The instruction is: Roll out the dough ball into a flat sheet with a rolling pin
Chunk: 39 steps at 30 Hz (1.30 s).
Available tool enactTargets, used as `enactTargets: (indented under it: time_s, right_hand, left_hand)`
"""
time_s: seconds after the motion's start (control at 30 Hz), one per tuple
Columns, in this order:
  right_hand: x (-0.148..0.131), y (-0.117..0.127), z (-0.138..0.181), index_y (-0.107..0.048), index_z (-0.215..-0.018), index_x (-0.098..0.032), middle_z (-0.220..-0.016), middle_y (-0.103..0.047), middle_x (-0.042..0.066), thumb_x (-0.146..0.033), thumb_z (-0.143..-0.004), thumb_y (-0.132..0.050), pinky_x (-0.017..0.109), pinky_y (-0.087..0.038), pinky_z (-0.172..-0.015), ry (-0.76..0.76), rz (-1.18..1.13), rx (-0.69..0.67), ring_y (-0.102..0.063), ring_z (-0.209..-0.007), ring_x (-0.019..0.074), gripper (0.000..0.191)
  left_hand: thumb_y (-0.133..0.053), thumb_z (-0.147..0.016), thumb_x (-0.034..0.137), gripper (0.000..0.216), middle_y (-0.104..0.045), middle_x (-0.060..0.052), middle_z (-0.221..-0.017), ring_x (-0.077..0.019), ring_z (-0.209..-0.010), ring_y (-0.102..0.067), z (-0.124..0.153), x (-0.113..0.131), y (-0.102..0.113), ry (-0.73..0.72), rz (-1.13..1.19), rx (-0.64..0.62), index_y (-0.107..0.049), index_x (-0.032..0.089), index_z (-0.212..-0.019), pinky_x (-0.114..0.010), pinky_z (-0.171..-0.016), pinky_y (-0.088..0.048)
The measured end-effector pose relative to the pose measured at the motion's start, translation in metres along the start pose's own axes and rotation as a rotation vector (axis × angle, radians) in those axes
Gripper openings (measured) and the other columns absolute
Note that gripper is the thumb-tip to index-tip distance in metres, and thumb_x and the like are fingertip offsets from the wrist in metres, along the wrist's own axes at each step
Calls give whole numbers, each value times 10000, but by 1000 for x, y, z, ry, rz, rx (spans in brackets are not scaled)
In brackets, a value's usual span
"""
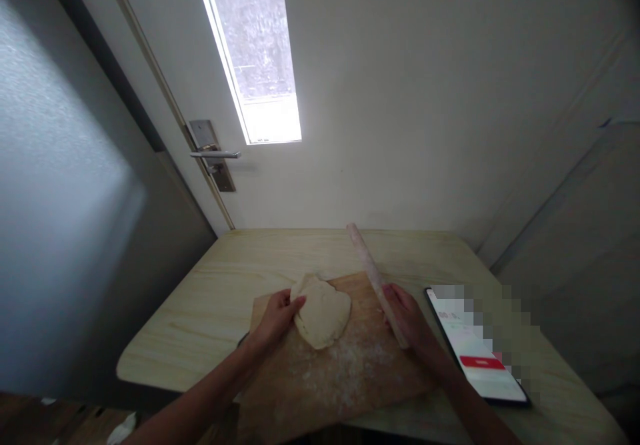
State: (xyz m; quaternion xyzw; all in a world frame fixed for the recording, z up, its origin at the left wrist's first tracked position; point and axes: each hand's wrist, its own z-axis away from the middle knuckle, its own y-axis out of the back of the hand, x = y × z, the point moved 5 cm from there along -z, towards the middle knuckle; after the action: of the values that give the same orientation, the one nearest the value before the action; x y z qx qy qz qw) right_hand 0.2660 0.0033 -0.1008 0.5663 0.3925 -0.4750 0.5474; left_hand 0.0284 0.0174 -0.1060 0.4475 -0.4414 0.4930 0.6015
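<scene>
Left hand (277,317) is on the pale, flattened lump of dough (323,312), fingers curled over its near-left edge and pinching it, so that edge looks lifted a little off the brown wooden cutting board (350,378). The dough sits toward the board's far side, and the grip at the rim rather than the middle suggests the piece is being steadied or turned, not pressed. A dusting of white flour (345,365) lies on the board just in front of the dough, most likely there to keep it from sticking.

Right hand (407,318) is wrapped shut around the near end of the long, pale wooden rolling pin (373,275). The pin angles away up and to the left, its far end out over the light wood-grain surface (210,298), held clear to the right of the dough and not touching it.

To the right of the board, a black smartphone (480,358) lies flat, screen lit and facing up, near enough to read. Behind the surface stands a white door with a metal lever handle (215,155).
</scene>
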Motion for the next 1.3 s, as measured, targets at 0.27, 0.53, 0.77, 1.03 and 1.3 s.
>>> enactTargets:
  time_s: [0.27,0.53,0.77,1.03,1.3]
  right_hand:
    - [3,1,2,-443,-696,-189,-515,-449,-45,-528,-727,-353,222,-357,-388,-22,-10,14,-459,-411,101,352]
    - [5,0,1,-429,-692,-190,-521,-450,-45,-530,-730,-352,223,-366,-391,-35,-12,2,-458,-413,100,351]
    - [6,1,1,-441,-712,-186,-532,-453,-45,-537,-723,-356,225,-372,-389,-33,-11,13,-456,-409,97,362]
    - [4,1,2,-433,-697,-189,-518,-429,-52,-547,-718,-357,218,-370,-383,-33,-17,10,-448,-406,95,367]
    - [2,1,4,-459,-716,-182,-547,-460,-32,-520,-720,-371,221,-374,-387,-34,-40,19,-464,-427,101,349]
  left_hand:
    - [-488,-663,425,332,-604,-46,-684,-180,-644,-542,5,14,2,-172,-272,108,-558,113,-754,-250,-541,-412]
    - [-558,-631,359,342,-606,-71,-856,-192,-766,-559,10,12,0,-142,-287,1,-520,116,-869,-275,-656,-441]
    - [-517,-668,378,297,-602,-50,-783,-178,-690,-559,13,20,-1,-167,-405,27,-518,136,-842,-268,-566,-442]
    - [-528,-663,344,366,-521,52,-601,-90,-469,-493,12,17,-9,-106,-124,-21,-352,184,-941,-176,-400,-362]
    - [-462,-703,251,541,-374,108,-433,-82,-378,-417,36,90,-1,-355,-612,160,-261,196,-1203,-177,-403,-305]
